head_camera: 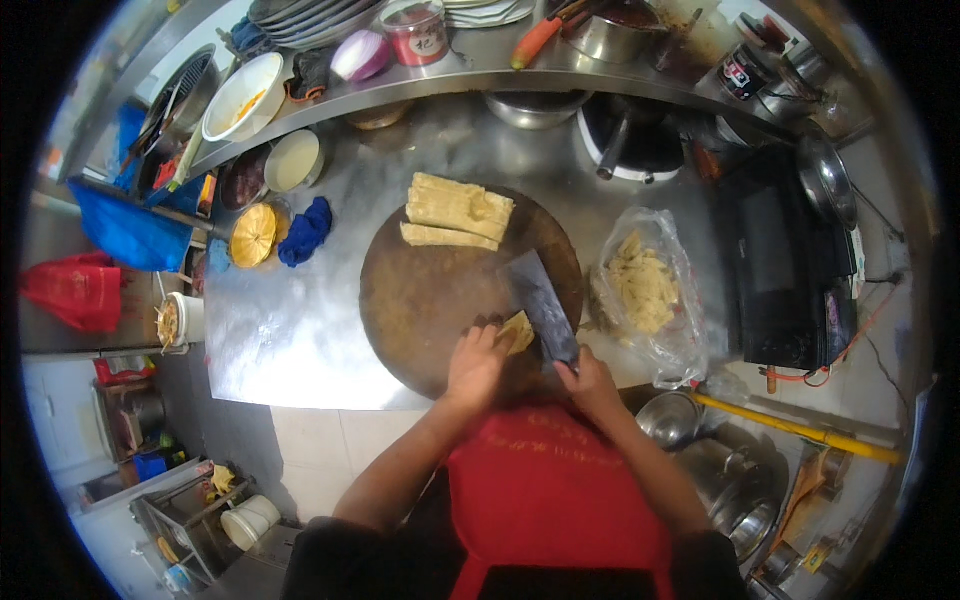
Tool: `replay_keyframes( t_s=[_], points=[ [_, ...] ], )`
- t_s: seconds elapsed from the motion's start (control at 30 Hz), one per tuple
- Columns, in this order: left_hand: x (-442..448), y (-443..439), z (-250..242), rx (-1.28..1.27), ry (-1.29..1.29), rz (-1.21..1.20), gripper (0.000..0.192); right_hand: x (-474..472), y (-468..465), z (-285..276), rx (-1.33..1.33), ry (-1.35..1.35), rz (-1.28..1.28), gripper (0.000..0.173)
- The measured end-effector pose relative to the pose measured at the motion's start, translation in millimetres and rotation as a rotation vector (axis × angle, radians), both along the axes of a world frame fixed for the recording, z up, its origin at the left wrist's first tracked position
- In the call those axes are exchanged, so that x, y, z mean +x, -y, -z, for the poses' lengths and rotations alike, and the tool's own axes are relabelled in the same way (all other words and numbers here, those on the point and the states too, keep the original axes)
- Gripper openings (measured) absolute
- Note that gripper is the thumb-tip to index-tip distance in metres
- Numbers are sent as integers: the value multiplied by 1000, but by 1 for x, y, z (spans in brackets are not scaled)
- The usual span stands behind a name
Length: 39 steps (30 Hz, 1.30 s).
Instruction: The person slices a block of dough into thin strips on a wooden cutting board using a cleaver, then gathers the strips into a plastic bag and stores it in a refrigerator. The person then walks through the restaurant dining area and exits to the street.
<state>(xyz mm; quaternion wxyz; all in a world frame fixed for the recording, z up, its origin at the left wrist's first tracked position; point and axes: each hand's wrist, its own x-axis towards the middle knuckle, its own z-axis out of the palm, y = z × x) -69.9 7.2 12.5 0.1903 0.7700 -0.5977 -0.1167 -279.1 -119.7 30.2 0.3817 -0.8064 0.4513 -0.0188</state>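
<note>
My right hand (589, 375) is closed on the handle of a cleaver (546, 307), whose broad dark blade lies over the right side of a round wooden chopping board (427, 292). My left hand (478, 360) rests at the board's near edge, its fingers on a small yellowish piece of food (517, 334) just left of the blade. Larger yellowish slabs (457, 206), perhaps tofu skin or tripe, lie at the board's far side, one narrow strip (450, 236) in front of the rest. To the right of the board, a clear plastic bag (679, 352) holds cut yellowish pieces (643, 285).
Around the board stretches a steel worktop (300, 322). At left are a blue cloth (306, 232), a golden dish (253, 235) and a bowl of pale liquid (294, 161). A steel shelf (480, 81) with plates and an onion crosses the back. A black appliance (780, 262) stands right.
</note>
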Motion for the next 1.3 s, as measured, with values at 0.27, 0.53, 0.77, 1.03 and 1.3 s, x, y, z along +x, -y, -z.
replay_keyframes(
  t_s=[0.27,0.53,0.77,1.03,1.3],
  points=[
    [-2,-10,1,-38,20,-83,52,-35,20,-30,-199,52,8,34],
    [23,-19,8,-74,125,-28,45,-61,-6,-60,-181,-203,-166,26],
    [-6,-32,11,-186,-23,-193,40,-88,-12,-72,233,-117,-178,38],
    [-19,-21,20,-345,-180,-256,35,-69,27,-87,132,-147,-217,42],
    [-17,-15,31,-388,77,-313,19,-11,61,-74,-178,-173,-662,33]
  ],
)
